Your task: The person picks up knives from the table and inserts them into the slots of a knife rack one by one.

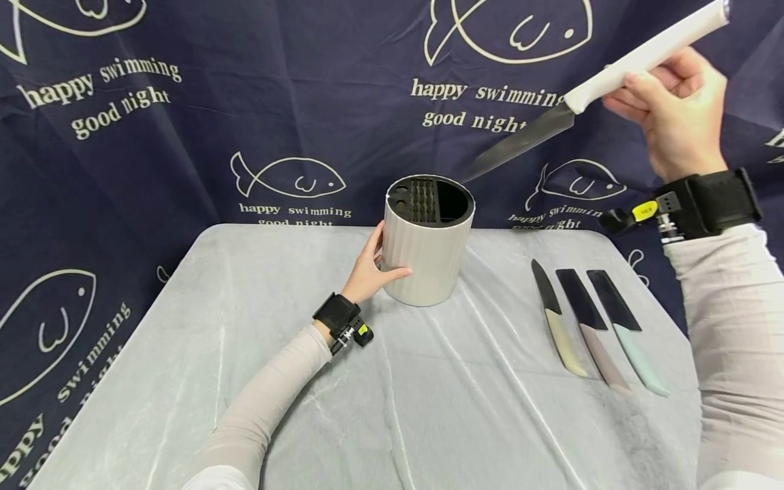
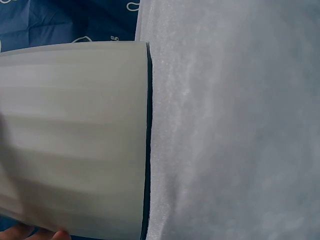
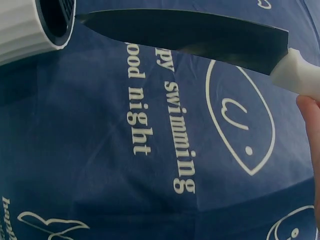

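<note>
My right hand (image 1: 682, 112) grips a kitchen knife by its white handle (image 1: 649, 54), raised at the upper right. The dark blade (image 1: 523, 143) slants down to the left, its tip close to the rim of a knife block (image 1: 425, 262). This block is a white ribbed cylinder standing upright on the table, with a black slotted insert (image 1: 422, 197) and an open compartment on its right. Around the block's left side lies my left hand (image 1: 367, 269), thumb across the front, other fingers partly hidden behind. In the right wrist view the blade (image 3: 190, 37) points at the block's opening.
Three knives lie side by side on the grey table (image 1: 318, 422) at the right: one with a cream handle (image 1: 565, 344), one with a pinkish handle (image 1: 603, 361), one with a mint handle (image 1: 640, 361). A dark blue printed curtain (image 1: 367, 82) hangs behind the table's far edge.
</note>
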Motion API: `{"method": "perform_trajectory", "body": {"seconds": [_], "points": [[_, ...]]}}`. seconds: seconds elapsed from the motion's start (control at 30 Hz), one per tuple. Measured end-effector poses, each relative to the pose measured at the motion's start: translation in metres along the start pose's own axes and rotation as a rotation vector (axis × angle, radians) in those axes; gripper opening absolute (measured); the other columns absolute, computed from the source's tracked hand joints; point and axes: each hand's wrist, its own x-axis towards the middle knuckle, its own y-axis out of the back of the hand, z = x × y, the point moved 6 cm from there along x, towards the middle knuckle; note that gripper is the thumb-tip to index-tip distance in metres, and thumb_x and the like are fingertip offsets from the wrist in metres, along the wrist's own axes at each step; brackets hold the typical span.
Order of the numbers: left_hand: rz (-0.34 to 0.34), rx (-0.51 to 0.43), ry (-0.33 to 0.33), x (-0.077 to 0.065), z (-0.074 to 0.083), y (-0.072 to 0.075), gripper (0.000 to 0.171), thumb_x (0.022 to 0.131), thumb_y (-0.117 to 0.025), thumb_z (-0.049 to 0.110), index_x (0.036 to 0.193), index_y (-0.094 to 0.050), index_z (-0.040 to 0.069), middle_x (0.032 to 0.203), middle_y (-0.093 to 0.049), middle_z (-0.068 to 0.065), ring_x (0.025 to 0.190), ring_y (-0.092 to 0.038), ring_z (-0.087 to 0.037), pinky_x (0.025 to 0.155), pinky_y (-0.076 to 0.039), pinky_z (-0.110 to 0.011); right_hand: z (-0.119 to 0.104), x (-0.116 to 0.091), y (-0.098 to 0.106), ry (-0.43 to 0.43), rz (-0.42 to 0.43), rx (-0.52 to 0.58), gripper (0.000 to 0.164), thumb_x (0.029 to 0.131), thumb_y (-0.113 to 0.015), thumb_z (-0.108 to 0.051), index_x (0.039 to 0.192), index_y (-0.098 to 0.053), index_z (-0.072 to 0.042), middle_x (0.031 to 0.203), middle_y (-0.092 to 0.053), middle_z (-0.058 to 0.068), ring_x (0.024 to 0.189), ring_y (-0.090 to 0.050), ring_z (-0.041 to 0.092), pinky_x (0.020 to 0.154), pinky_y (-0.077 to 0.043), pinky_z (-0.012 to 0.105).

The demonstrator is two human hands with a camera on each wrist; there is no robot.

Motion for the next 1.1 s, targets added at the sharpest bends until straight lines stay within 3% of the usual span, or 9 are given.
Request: {"method": "perform_trajectory", "body": {"seconds": [0.6, 1.1], "points": [[-0.005, 0.0, -0.001, 0.0, 0.005, -0.001, 0.104, 0.083, -0.077, 0.008, 0.158, -0.005, 0.016, 0.163, -0.011, -0.006, 0.148, -0.017, -0.021, 0.12, -0.025, -0.042, 0.027, 0.006, -0.032, -0.075, -0.084, -0.083, 0.024, 0.083, -0.054, 0.027, 0.105, -0.055, 0.017, 0.085, -0.069, 0.028, 0.067, -0.071, 0.035, 0.065, -0.061, 0.041], [0.001, 0.009, -0.011, 0.001, 0.001, 0.0, 0.104, 0.083, -0.078, 0.01, 0.158, -0.005, 0.018, 0.163, -0.011, -0.005, 0.148, -0.018, -0.021, 0.119, -0.027, -0.043, 0.041, 0.009, -0.054, -0.09, -0.139, -0.267, 0.026, 0.078, -0.067, 0.021, 0.101, -0.06, 0.014, 0.084, -0.071, 0.022, 0.067, -0.071, 0.028, 0.066, -0.062, 0.035]]}}
